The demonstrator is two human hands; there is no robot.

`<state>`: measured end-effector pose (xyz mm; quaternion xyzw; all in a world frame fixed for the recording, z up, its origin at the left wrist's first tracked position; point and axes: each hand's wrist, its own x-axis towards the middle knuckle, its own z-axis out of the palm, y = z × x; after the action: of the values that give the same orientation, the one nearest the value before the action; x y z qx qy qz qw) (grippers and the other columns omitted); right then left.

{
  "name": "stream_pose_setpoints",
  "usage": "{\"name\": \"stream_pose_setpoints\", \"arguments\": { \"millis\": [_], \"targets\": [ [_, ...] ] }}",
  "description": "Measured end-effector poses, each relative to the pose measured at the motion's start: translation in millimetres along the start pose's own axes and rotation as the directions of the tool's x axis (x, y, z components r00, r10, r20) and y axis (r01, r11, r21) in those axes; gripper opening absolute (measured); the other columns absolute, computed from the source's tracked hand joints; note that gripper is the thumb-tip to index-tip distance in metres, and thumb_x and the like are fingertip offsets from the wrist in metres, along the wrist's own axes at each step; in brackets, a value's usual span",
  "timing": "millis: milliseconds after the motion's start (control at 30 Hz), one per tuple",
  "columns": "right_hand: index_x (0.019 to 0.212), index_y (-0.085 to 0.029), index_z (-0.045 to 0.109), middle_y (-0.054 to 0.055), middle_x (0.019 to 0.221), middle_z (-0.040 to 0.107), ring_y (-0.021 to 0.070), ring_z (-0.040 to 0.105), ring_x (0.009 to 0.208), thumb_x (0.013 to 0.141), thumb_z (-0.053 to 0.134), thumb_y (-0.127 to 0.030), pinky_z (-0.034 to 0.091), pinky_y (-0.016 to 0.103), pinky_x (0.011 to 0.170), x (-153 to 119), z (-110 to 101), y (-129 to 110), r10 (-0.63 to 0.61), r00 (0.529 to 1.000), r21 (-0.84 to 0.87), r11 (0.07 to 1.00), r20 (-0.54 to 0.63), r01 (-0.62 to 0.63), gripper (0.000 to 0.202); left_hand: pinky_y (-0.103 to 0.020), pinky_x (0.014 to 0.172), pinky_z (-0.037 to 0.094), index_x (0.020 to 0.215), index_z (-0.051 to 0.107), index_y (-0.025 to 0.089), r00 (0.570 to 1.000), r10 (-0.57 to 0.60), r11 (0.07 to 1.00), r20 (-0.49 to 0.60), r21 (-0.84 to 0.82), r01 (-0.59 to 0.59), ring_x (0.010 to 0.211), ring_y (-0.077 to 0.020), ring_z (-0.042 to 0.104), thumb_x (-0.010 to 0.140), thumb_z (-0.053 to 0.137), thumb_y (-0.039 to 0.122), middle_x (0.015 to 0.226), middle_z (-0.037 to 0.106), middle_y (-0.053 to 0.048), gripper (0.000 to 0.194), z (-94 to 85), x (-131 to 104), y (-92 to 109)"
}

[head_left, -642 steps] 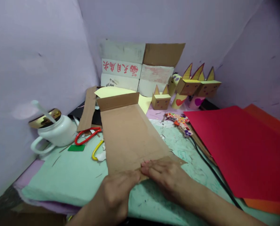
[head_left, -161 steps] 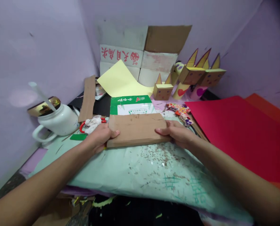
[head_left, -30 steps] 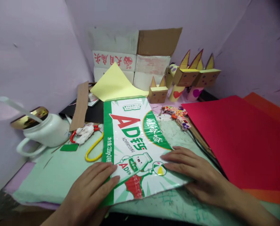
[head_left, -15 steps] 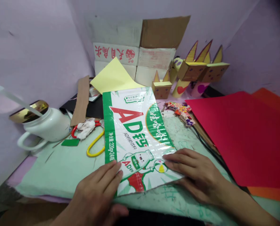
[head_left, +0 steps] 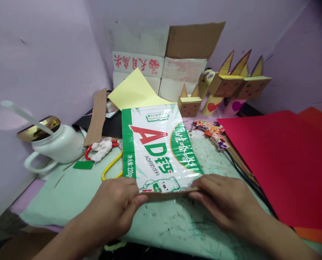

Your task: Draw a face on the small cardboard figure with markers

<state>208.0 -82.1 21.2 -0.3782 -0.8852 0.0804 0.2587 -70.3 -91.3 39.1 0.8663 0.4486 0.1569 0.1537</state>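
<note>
A printed piece of cardboard (head_left: 155,144), white and green with red and green lettering, lies over the table in front of me. Its near edge is bent, and a narrow brown strip shows there. My left hand (head_left: 116,202) grips the near left corner, thumb at the front and fingers over the top. At the near right corner, my right hand (head_left: 217,198) pinches the board between thumb and fingers. Left of the board, the yellow handle (head_left: 111,167) of a pair of scissors sticks out from under it.
A white mug (head_left: 55,144) with a straw stands at left, near red-handled scissors (head_left: 87,153) and a green scrap (head_left: 83,165). Yellow paper (head_left: 139,90) and cardboard box figures (head_left: 189,105) sit behind. Red paper sheets (head_left: 280,162) cover the right side.
Both hands have gone from resting flat on the cardboard to gripping its near edge. That edge is now bent, hiding the lower part of the print. The view has shifted slightly.
</note>
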Motion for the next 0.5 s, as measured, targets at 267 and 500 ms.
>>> {"name": "stream_pose_setpoints", "arguments": {
  "millis": [267,500],
  "targets": [
    [0.065,-0.02,0.05,0.0,0.057,0.057,0.0139,0.053,0.05,0.094,0.038,-0.04,0.035,0.025,0.046,26.7,9.4,17.8,0.277,0.94,0.162,0.937,0.2,-0.31,0.037,-0.022,0.045,0.04,0.063,0.056,0.02,0.967,-0.252,0.964,0.037,-0.075,0.254,0.05,-0.0122,0.054,0.089,0.043,0.036,0.055,0.057,0.002,0.033,2.9,18.5,-15.2],
    [0.061,-0.021,0.048,0.002,0.053,0.055,0.0163,0.053,0.048,0.094,0.038,-0.045,0.035,0.026,0.045,32.5,12.1,22.2,0.323,0.915,0.127,0.924,0.242,-0.36,0.041,-0.035,0.075,0.055,0.09,0.063,0.014,0.841,0.311,0.909,-0.442,0.397,-0.127,0.091,-0.0238,0.065,0.084,0.058,0.012,0.099,0.068,-0.011,0.008,17.4,5.8,-15.7]
  ]
}}
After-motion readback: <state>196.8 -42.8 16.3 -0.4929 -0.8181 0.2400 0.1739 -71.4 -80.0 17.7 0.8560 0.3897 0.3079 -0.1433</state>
